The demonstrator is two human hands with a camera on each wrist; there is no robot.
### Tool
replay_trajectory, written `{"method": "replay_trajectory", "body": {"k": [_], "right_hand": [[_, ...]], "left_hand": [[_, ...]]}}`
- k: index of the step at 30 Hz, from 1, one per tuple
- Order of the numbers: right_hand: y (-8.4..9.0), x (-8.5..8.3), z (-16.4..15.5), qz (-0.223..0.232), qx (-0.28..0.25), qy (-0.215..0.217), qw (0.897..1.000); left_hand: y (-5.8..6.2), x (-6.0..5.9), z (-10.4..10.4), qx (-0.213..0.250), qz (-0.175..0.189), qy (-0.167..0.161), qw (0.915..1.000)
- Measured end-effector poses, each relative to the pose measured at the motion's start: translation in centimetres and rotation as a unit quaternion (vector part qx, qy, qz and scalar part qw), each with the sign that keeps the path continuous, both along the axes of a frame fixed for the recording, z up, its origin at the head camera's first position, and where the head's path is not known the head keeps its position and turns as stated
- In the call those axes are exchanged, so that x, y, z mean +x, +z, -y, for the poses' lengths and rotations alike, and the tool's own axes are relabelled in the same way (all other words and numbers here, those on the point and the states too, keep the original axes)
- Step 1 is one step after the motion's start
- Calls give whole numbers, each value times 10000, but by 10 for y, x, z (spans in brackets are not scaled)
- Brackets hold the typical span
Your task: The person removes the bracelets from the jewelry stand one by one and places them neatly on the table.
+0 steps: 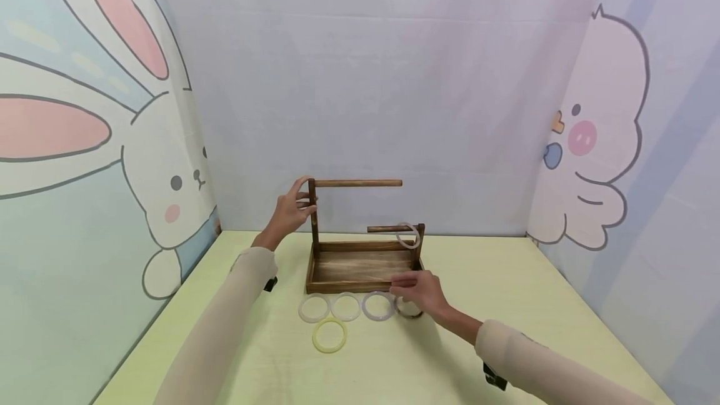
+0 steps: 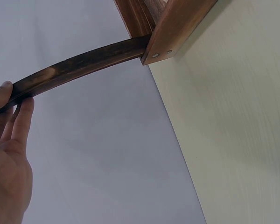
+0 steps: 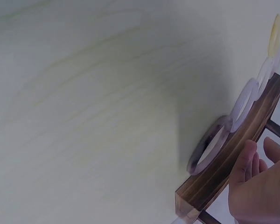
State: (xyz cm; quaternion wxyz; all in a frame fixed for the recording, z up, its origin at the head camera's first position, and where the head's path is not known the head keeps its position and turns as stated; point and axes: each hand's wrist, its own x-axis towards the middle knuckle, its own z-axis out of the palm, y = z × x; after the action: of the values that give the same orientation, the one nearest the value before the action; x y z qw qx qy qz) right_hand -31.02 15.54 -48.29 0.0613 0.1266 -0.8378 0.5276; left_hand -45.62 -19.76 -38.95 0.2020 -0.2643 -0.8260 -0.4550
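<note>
**A:** What matters for doing this step well?

**B:** Start with the wooden rack (image 1: 360, 264), the biggest piece, standing mid-tabletop toward the far edge. The left hand (image 1: 289, 211) steadies its tall post (image 1: 312, 217) near the top, thumb and fingers pinching the dark wood; the left wrist view shows the thumb on one side and fingertips on the other. I'd judge that grip should stay firm so the rack doesn't slide.

**A:** And the other hand?

**B:** The right hand (image 1: 420, 291) hovers over the rack's near right corner, fingers extended and loosely apart, holding nothing, directly above the greyish ring (image 1: 409, 310) lying flat on the tabletop against the rack's front edge. To lift it well, I'd say the fingers need to get under the rim or pinch across it, since it lies flush and close to the wood.

**A:** Count things for me, largest first.

**B:** One rack, with two horizontal pegs: a long upper peg (image 1: 357, 183) and a shorter lower peg (image 1: 388, 229). Then six rings: one hanging ring (image 1: 408, 235) on the lower peg; four in a row along the rack's front, the greyish one plus three pale rings (image 1: 345, 307); and one yellow ring (image 1: 329, 335) nearer the tabletop's front edge.
</note>
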Motion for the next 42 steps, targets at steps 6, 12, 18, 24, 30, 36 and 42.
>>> {"method": "replay_trajectory", "body": {"k": [6,12,18,24,30,36,42], "right_hand": [[4,-7,-9,-191,422,-494,9977],[8,-13,-15,-410,604,-821,9940],[9,-21,-24,-465,636,-907,9928],[11,-36,-41,-793,603,-1009,9899],[15,-47,-55,-871,488,-1074,9892],[20,-52,-58,-1010,392,-1115,9878],[24,-57,-56,-998,359,-1108,9882]], "left_hand": [[1,1,0,21,58,9,10000],[2,2,0,0,97,25,10000],[3,5,-1,-55,130,93,9999],[4,4,-1,-24,175,81,9998],[3,3,-1,-7,108,68,9999],[2,1,0,-28,103,82,9999],[1,0,0,-25,74,51,10000]]}}
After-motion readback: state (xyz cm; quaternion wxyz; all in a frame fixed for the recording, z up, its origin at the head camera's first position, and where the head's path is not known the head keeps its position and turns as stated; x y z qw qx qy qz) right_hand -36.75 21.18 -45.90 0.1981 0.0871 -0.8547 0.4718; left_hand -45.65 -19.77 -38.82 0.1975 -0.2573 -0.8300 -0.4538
